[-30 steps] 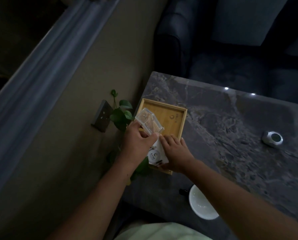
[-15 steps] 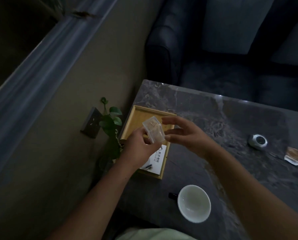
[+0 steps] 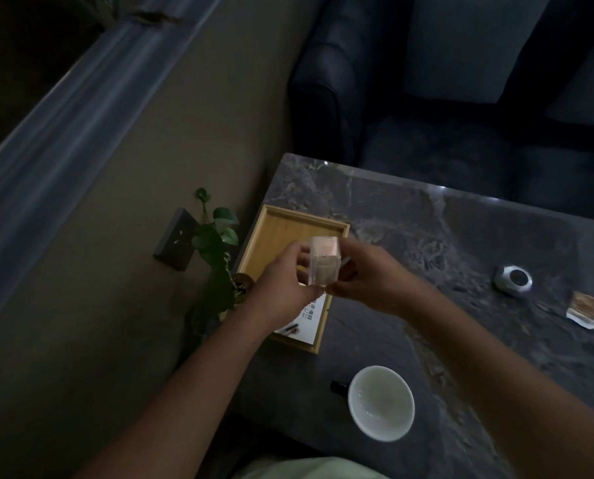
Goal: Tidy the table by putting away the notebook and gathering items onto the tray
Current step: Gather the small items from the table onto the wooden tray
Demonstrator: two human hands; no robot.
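Observation:
A clear plastic box of toothpicks (image 3: 324, 261) is held upright above the wooden tray (image 3: 281, 233) at the table's left edge. My left hand (image 3: 281, 288) grips the box from the left and my right hand (image 3: 368, 278) grips it from the right and below. A white printed card (image 3: 311, 314) with a small dark object on it lies in the tray's near end, partly hidden by my left hand. No notebook is in view.
A white cup (image 3: 381, 402) stands near the table's front edge. A round silver object (image 3: 513, 280) and a small brown packet (image 3: 585, 308) lie at the right. A potted plant (image 3: 216, 250) sits beside the tray. A dark sofa (image 3: 444, 98) lies beyond the grey marble table (image 3: 427, 243).
My right hand left the card in the tray, rose and closed on the toothpick box. The box turned upright and now sits between both hands.

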